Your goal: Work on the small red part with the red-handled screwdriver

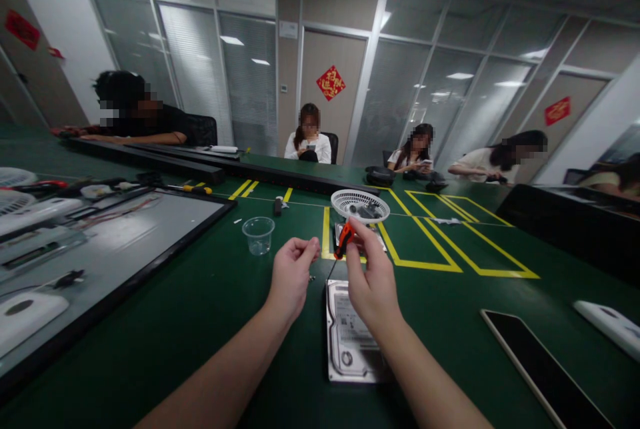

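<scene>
A silver hard drive (345, 332) with a label lies flat on the green table in front of me. My right hand (371, 276) grips an orange and black screwdriver (344, 240) over it. The screwdriver's thin shaft slants down to the drive's far left corner; whether the tip sits in a screw is too small to tell. My left hand (295, 272) is raised just left of the drive, thumb and finger pinched together. Anything between those fingertips is too small to make out. Tiny metal bits (313, 278) lie beside the left hand.
A clear plastic cup (259, 236) stands left of my hands. Behind them is a white basket (360, 208) holding dark parts, near another drive partly hidden. A phone (543, 366) lies at right, a large panel (165, 222) with parts at left. Several people sit across the table.
</scene>
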Demonstrator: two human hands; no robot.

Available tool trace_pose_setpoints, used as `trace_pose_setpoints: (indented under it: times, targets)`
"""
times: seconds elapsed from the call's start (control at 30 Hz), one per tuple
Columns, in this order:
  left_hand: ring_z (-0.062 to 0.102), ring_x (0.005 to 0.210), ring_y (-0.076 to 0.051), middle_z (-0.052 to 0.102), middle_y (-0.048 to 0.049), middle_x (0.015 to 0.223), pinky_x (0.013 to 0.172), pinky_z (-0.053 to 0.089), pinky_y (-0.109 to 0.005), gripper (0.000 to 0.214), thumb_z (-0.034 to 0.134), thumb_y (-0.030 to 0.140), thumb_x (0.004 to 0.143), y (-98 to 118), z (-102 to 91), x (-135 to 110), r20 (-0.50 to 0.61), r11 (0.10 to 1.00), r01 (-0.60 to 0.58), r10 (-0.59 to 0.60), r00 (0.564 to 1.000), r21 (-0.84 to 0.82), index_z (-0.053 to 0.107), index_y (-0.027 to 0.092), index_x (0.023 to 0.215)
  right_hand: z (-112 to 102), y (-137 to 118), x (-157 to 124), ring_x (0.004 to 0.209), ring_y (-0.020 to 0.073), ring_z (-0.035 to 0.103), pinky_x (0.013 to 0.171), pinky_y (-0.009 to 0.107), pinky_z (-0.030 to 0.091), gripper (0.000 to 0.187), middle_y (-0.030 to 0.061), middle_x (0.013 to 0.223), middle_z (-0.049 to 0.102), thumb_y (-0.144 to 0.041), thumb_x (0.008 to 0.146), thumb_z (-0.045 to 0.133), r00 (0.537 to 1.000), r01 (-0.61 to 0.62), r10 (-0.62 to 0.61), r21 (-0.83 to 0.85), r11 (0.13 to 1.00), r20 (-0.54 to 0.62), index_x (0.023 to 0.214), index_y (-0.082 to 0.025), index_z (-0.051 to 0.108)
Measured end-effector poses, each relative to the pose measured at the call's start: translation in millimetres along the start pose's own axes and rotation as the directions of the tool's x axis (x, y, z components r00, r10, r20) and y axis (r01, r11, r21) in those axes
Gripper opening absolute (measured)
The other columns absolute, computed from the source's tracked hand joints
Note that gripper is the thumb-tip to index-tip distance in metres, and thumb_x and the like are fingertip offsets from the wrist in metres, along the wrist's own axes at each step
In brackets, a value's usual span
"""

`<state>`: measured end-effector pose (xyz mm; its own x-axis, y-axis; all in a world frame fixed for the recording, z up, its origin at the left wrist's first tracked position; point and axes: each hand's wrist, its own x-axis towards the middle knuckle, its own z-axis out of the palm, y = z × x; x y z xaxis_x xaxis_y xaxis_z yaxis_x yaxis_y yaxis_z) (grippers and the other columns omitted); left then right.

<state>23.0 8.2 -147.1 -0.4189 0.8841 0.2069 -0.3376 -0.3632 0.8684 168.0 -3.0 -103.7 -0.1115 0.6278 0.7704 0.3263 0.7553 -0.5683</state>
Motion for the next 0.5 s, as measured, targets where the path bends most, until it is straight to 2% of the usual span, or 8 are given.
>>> trace_pose_setpoints:
  times: [0.13,0.17,0.23,0.3,0.43,0.5]
  targets:
    - [0.067,0.081,-0.016,0.073,-0.006,0.086,0.077,0.052,-0.029,0.043,0.063,0.056,0.097,5.8,2.5,-3.2,0.083,0.996,-0.038,0.031,0.996,0.083,0.07,0.015,0.084,0.6,-0.1,0.1,0.126,0.0272,0.066,0.111,0.052,0.054,0.043,0.0122,0.139,0.068,-0.021,0.106,0.051,1.0,0.007,-0.007,0.003,1.0,0.0,0.148,-0.027,0.058]
    - [0.068,0.086,-0.017,0.074,-0.0073,0.091,0.078,0.053,-0.03,0.04,0.063,0.053,0.097,7.8,3.6,-5.0,0.114,0.991,-0.063,0.05,0.992,0.116,0.071,0.015,0.089,0.5,-0.4,0.3,0.126,0.027,0.066,0.111,0.052,0.054,0.043,0.0118,0.14,0.068,-0.021,0.106,0.05,1.0,0.013,-0.013,0.0,1.0,0.0,0.147,-0.027,0.058]
    - [0.071,0.091,-0.02,0.075,-0.0071,0.096,0.081,0.055,-0.031,0.028,0.076,0.042,0.088,11.6,5.9,-9.3,0.178,0.972,-0.151,0.119,0.977,0.179,0.07,0.017,0.098,0.1,-1.0,0.6,0.128,0.0264,0.066,0.111,0.051,0.055,0.042,0.0112,0.141,0.068,-0.02,0.107,0.048,1.0,0.023,-0.023,-0.005,1.0,0.006,0.147,-0.028,0.059]
    - [0.071,0.093,-0.021,0.075,-0.0065,0.098,0.081,0.054,-0.031,0.026,0.082,0.033,0.083,14.3,7.7,-13.5,0.236,0.938,-0.241,0.183,0.954,0.249,0.07,0.018,0.101,-0.3,-1.2,0.7,0.127,0.0257,0.067,0.109,0.048,0.056,0.042,0.0108,0.141,0.068,-0.02,0.107,0.049,0.999,0.03,-0.029,-0.01,1.0,0.015,0.147,-0.028,0.059]
    - [0.07,0.092,-0.02,0.075,-0.0055,0.097,0.082,0.053,-0.031,0.01,0.072,0.027,0.091,15.6,8.4,-18.3,0.324,0.867,-0.347,0.233,0.917,0.358,0.072,0.019,0.098,-0.7,-1.2,0.3,0.117,0.0248,0.07,0.099,0.044,0.06,0.041,0.0105,0.135,0.07,-0.023,0.104,0.056,0.999,0.041,-0.041,-0.027,0.999,0.025,0.145,-0.029,0.059]
    - [0.071,0.093,-0.02,0.077,-0.0059,0.102,0.084,0.053,-0.032,0.012,0.065,0.027,0.097,14.8,7.8,-19.0,0.36,0.852,-0.367,0.232,0.904,0.372,0.073,0.02,0.101,-0.6,-1.4,0.1,0.117,0.0252,0.07,0.098,0.044,0.06,0.041,0.0107,0.135,0.07,-0.024,0.104,0.057,0.999,0.038,-0.037,-0.026,0.999,0.022,0.145,-0.029,0.059]
